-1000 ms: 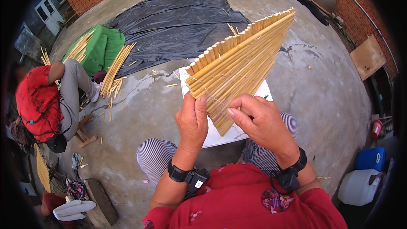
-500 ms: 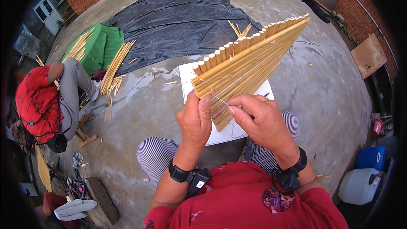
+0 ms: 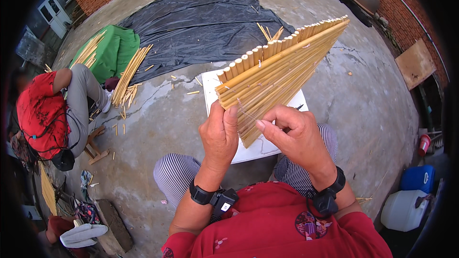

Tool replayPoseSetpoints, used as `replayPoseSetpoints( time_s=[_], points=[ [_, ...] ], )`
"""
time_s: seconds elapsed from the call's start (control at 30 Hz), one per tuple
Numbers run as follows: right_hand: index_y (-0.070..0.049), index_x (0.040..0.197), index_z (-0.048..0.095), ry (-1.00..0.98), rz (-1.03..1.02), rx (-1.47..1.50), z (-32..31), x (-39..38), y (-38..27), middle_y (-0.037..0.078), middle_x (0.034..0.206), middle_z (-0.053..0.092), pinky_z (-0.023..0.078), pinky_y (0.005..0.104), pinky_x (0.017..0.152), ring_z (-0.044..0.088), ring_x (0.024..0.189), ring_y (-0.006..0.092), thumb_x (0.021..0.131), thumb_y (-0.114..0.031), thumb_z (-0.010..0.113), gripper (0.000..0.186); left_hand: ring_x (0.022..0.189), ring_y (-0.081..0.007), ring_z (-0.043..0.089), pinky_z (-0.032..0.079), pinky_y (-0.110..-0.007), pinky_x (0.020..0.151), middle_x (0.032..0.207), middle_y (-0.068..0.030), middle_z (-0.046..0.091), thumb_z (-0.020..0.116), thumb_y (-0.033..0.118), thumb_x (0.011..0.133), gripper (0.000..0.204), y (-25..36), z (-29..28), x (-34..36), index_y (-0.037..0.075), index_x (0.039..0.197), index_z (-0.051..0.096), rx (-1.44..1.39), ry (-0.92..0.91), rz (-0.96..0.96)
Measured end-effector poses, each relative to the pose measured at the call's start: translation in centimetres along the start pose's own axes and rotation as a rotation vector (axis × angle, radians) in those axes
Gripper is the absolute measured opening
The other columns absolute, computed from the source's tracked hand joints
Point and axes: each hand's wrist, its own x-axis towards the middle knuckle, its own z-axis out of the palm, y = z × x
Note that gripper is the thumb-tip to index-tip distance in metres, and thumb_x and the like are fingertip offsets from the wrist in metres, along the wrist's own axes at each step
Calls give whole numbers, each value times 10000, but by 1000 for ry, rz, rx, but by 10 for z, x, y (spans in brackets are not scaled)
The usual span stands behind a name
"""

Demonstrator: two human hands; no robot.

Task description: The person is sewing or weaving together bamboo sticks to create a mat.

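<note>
A triangular-looking panel of pale yellow plant stalks (image 3: 282,74), sewn side by side, is held up tilted in front of me. My left hand (image 3: 219,131) grips its near left corner, with the thumb along the stalk ends. A thin thread (image 3: 247,113) runs from the stalks near that thumb to my right hand (image 3: 299,136). The right thumb and forefinger are pinched on the thread; whether a needle is also in them is hidden. Below the panel, a white board (image 3: 209,86) lies over my knees or a low stand, with loose thread on it.
A black sheet (image 3: 191,24) covers the ground ahead. Left of it are a green cloth (image 3: 117,50) and a bundle of stalks (image 3: 131,74). A person in red (image 3: 45,110) sits at the left. Blue (image 3: 417,178) and white (image 3: 404,210) jugs stand at the right.
My right hand has shifted slightly right and down, its fingers curled more, and the strand between it and the panel is thinner. The left hand and panel stay almost still.
</note>
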Motion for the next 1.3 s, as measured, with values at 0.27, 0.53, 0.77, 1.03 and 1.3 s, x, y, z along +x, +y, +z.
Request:
replayPoseSetpoints(
  time_s=[0.27, 0.53, 0.77, 1.03, 1.3],
  points=[
    [-32, 954, 658, 68, -150, 39, 9, 0, 7, 110, 794, 692, 523, 326, 598, 687, 696, 238, 869, -142, 642, 140, 686, -294, 680, 510, -349, 577, 812, -159, 663, 536, 189, 973, 213, 2, 0, -1, -2, 1048, 594, -13, 4, 0],
    [-33, 1044, 669, 74, -141, 53, 10, -1, 13, 129, 880, 697, 537, 339, 646, 688, 747, 276, 866, -128, 639, 204, 683, -286, 681, 514, -346, 576, 822, -158, 665, 537, 192, 972, 225, 2, -1, -1, -8, 1060, 590, -3, -12, 1],
    [-33, 1034, 674, 76, -144, 35, 8, -1, 12, 131, 898, 698, 545, 332, 669, 692, 778, 272, 867, -135, 638, 199, 697, -289, 688, 521, -346, 584, 834, -157, 670, 538, 191, 971, 230, 2, -1, -2, -8, 1072, 593, -2, -4, 6],
    [-24, 1042, 672, 62, -93, 40, 10, -3, 9, 129, 906, 702, 547, 326, 680, 696, 789, 266, 872, -131, 632, 205, 709, -293, 691, 524, -350, 584, 865, -158, 672, 541, 187, 968, 230, 0, -3, -2, -6, 1078, 599, 1, -9, 14],
    [-7, 1032, 679, 40, 70, 196, 3, -10, 0, 132, 824, 701, 529, 287, 644, 688, 716, 180, 876, -106, 614, 195, 689, -295, 686, 527, -354, 581, 860, -167, 671, 550, 175, 955, 228, 5, -2, -5, -9, 1080, 598, 57, -39, 53]
  ],
)
